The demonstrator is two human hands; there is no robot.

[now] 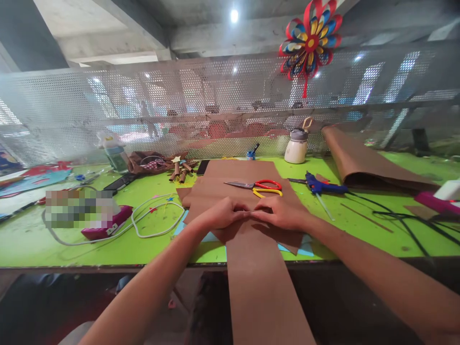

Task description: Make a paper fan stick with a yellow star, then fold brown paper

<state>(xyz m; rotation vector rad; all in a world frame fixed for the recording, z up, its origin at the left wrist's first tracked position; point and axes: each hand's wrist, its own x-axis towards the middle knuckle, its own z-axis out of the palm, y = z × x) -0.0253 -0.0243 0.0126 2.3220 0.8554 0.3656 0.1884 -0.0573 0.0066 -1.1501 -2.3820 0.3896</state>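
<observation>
A long strip of brown paper [262,292] hangs over the table's near edge toward me. Its far end is pinched between the fingers of my left hand [224,213] and my right hand [278,212], whose fingertips nearly meet. Beneath my hands lie larger brown paper sheets [237,172], with light blue paper [305,248] showing under them. Scissors [264,186] with one red and one yellow handle rest on the sheets just beyond my fingers.
To the right, a blue glue gun [319,186] trails a black cord near a folded brown sheet [359,158]. A white bottle [296,146] stands at the back. A white cable [158,235], a purple-and-white box [111,223] and small paper rolls [182,172] are at left.
</observation>
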